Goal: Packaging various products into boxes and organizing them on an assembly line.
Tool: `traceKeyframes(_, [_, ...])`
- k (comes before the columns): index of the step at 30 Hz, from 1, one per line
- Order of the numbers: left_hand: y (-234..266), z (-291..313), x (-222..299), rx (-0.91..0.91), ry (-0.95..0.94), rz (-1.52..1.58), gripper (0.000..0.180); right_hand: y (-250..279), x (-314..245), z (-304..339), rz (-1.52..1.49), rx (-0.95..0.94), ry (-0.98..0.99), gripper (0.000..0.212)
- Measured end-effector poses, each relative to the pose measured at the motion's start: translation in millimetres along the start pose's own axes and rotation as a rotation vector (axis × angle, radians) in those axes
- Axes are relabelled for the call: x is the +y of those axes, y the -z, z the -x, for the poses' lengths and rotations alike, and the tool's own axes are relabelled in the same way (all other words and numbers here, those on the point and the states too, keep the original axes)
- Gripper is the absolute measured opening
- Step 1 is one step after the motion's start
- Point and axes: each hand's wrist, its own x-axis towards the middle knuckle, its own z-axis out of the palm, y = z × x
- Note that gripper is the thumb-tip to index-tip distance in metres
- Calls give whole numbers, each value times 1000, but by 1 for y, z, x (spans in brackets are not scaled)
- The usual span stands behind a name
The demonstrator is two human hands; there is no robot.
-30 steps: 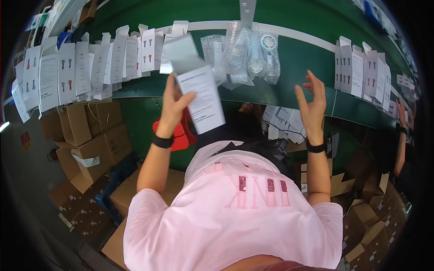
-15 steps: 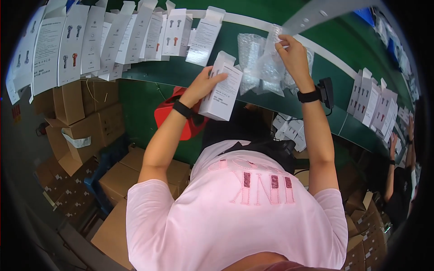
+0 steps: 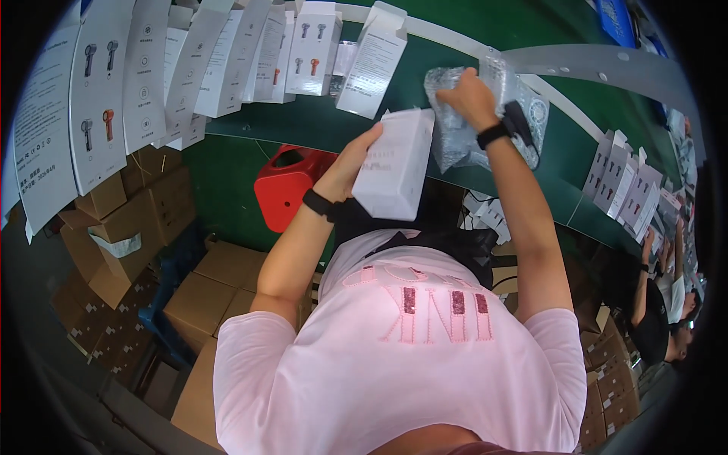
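My left hand is wrapped round the side of a white carton, which tilts above the table's near edge. Farther right, my right hand has its fingers closed at the upper part of a bubble-wrap packet. The fingertips are partly hidden. More clear bubble-wrap packets lie against it, behind and beside my right wrist. An upright white box with raised flaps stands just beyond my left hand.
Printed white boxes line the green table on the left; others stand at the right. A grey curved strip crosses the far right. Below are a red stool and brown cartons. Another person's arm shows at right.
The carton in my left hand has turned and tilted, so its flap no longer shows. My right hand has shifted from the farther bubble wrap to the leftmost packet. The whole view has also shifted.
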Motion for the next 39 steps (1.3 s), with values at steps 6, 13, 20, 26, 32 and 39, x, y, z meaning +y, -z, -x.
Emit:
traceKeyframes(6, [1, -6, -7, -349, 39, 500, 53, 58, 28, 40, -670, -80, 124, 30])
traceKeyframes(13, [0, 16, -25, -205, 73, 175, 46, 70, 65, 35, -1910, -150, 269, 55])
traceKeyframes(20, [-43, 33, -1, -118, -102, -212, 54, 118, 59, 60, -2010, -208, -209, 57])
traceKeyframes(26, [-75, 59, -1, -342, -770, -744, 73, 179, 92, 122, -2075, -124, -68, 54])
traceKeyframes(32, [-94, 70, -8, -332, -1170, -1070, 66, 279, 96, 192, -1981, -152, 402, 55])
traceKeyframes(39, [-109, 79, -14, -203, -1150, -1055, 60, 279, 42, 216, -2009, -358, 710, 53])
